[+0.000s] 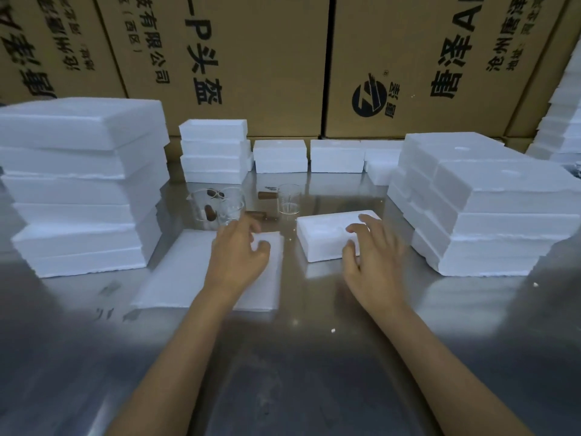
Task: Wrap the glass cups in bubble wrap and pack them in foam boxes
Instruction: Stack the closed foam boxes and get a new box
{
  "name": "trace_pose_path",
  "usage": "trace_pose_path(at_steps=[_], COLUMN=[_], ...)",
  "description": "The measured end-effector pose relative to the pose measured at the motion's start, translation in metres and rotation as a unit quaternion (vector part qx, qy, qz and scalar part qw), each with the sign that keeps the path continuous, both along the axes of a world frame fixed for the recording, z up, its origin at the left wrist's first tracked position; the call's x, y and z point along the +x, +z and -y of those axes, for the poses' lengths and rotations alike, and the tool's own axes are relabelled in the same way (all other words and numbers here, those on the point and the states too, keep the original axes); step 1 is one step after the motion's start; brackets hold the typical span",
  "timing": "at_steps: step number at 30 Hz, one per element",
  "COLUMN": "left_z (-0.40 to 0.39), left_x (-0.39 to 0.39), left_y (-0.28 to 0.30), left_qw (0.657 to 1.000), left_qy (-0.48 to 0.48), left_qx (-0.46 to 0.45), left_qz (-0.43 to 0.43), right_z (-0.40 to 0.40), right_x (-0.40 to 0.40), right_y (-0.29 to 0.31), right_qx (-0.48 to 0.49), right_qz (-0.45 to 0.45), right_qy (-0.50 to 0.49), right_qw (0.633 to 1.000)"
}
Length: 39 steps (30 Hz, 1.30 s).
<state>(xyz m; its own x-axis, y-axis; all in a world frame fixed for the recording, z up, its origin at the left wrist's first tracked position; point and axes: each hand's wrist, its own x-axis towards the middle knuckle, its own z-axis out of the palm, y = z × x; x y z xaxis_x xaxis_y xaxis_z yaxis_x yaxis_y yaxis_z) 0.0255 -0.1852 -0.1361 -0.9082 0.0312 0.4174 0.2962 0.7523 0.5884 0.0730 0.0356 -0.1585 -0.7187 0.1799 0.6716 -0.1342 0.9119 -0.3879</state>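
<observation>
1. The left hand [240, 247] hovered over the far right corner of a flat white sheet [185, 272] on the metal table [314, 357], fingers loosely curled and holding nothing; whether the fingertips touched the sheet could not be told.
2. The right hand [374, 256] lay on the near right part of a small closed foam box [323, 231], fingers spread and relaxed, the thumb against its near edge.
3. That box sat just right of the sheet, apart from it, with the table showing between.
4. Behind the left hand stood a cluster of clear glass cups [220, 206], upright, close together; how many was hard to tell.
5. One more glass cup [289, 198] stood alone, upright, behind the box and to the right of the cluster.
6. A tall stack of foam pieces [81, 184] rose at the left of the table, and another stack [484, 202] at the right.
7. Along the back edge stood a row of smaller foam boxes [279, 155], three of them piled at its left end.
8. Brown cardboard cartons [251, 58] with printed lettering formed the wall behind.
</observation>
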Motion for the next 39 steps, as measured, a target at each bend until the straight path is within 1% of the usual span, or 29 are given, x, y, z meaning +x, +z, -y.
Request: trace_pose_path(at_steps=[1, 3, 5, 7, 10, 13, 16, 19, 22, 24, 25, 27, 29, 31, 33, 35, 37, 39], left_z=[0.009, 0.018, 0.021, 0.022, 0.024, 0.025, 0.027, 0.033, 0.034, 0.033, 0.033, 0.035, 0.037, 0.039, 0.04, 0.04, 0.039, 0.036], left_x=[-0.004, -0.009, -0.011, -0.012, -0.015, -0.018, -0.02, -0.021, -0.02, -0.018, -0.018, -0.017, -0.016, -0.015, -0.014, -0.013, -0.01, -0.006], left_y=[-0.003, -0.009, -0.01, -0.013, -0.012, -0.008, -0.005, -0.003, -0.001, 0.0, 0.001, 0.002, 0.005, 0.008, 0.012, 0.015, 0.017, 0.021], left_qw=[0.998, 0.991, 0.985, 0.984, 0.984, 0.984, 0.982, 0.978, 0.979, 0.979, 0.978, 0.978, 0.978, 0.979, 0.977, 0.973, 0.966, 0.956], left_qy=[0.004, -0.016, -0.047, -0.065, -0.076, -0.088, -0.101, -0.112, -0.108, -0.106, -0.105, -0.103, -0.105, -0.114, -0.121, -0.111, -0.092, -0.085], left_qx=[-0.037, -0.056, -0.059, -0.068, -0.054, -0.048, -0.043, -0.031, -0.038, -0.039, -0.035, -0.015, 0.015, 0.046, 0.09, 0.146, 0.205, 0.256], left_qz=[0.044, 0.121, 0.152, 0.153, 0.149, 0.149, 0.153, 0.17, 0.168, 0.172, 0.175, 0.181, 0.178, 0.165, 0.15, 0.139, 0.13, 0.115], right_z=[0.008, 0.029, 0.054, 0.078, 0.11, 0.127, 0.132, 0.131, 0.12, 0.107, 0.099, 0.085, 0.073, 0.066, 0.061, 0.056, 0.052, 0.051], right_x=[-0.002, -0.012, -0.032, -0.057, -0.09, -0.115, -0.132, -0.135, -0.122, -0.104, -0.092, -0.066, -0.039, -0.016, 0.001, 0.008, 0.01, 0.012], right_y=[0.003, 0.013, 0.027, 0.039, 0.048, 0.042, 0.033, 0.032, 0.041, 0.046, 0.048, 0.047, 0.041, 0.029, 0.019, 0.013, 0.012, 0.013], right_qx=[0.001, -0.003, -0.012, -0.012, 0.008, 0.037, 0.12, 0.165, 0.169, 0.132, 0.089, -0.037, -0.147, -0.183, -0.178, -0.153, -0.076, 0.004], right_qz=[0.005, 0.029, 0.072, 0.115, 0.16, 0.217, 0.253, 0.234, 0.166, 0.109, 0.086, 0.067, 0.104, 0.152, 0.173, 0.182, 0.183, 0.166], right_qy=[0.013, 0.051, 0.095, 0.13, 0.153, 0.128, 0.072, 0.054, 0.05, 0.043, 0.045, 0.069, 0.106, 0.144, 0.168, 0.175, 0.16, 0.148], right_qw=[1.0, 0.998, 0.993, 0.985, 0.975, 0.967, 0.957, 0.957, 0.97, 0.984, 0.991, 0.995, 0.978, 0.96, 0.954, 0.955, 0.967, 0.975])
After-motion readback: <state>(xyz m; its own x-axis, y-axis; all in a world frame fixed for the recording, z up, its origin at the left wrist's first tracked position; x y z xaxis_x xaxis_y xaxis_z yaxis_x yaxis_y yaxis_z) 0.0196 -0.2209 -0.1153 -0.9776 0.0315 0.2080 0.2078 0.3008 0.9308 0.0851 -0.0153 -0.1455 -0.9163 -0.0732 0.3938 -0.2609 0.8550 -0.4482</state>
